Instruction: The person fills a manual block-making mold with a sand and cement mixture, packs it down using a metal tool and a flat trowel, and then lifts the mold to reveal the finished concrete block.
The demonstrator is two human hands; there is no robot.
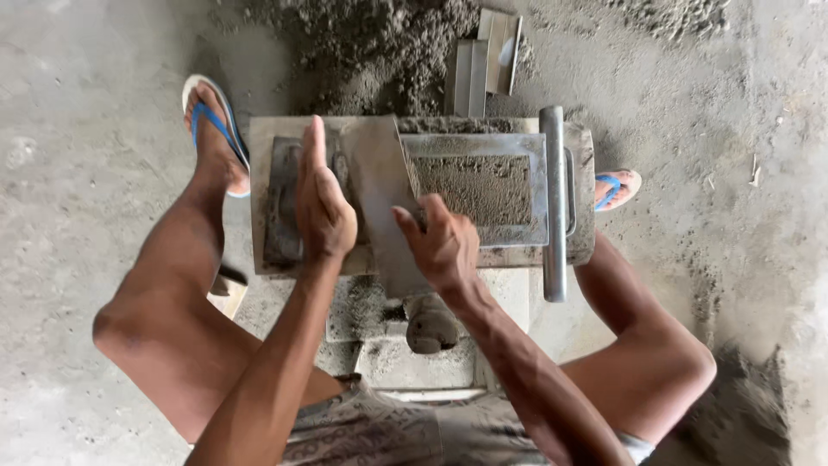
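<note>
At the centre of the frame the right hand (pixel 442 246) pinches a flat metal plate (pixel 379 185) by its lower edge, tilted over the steel mould (pixel 539 185) packed with damp sandy mix (pixel 483 188). The left hand (pixel 321 203) lies open and flat on the worktop (pixel 259 173). The plate looks stiff, thin, gritty — probably best gripped along its edge.

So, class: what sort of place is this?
Probably a small block-making yard: a rectangular grey metal mould packed with damp sandy mix, a heap of grey sand-cement mix, and a bare concrete floor.
</note>
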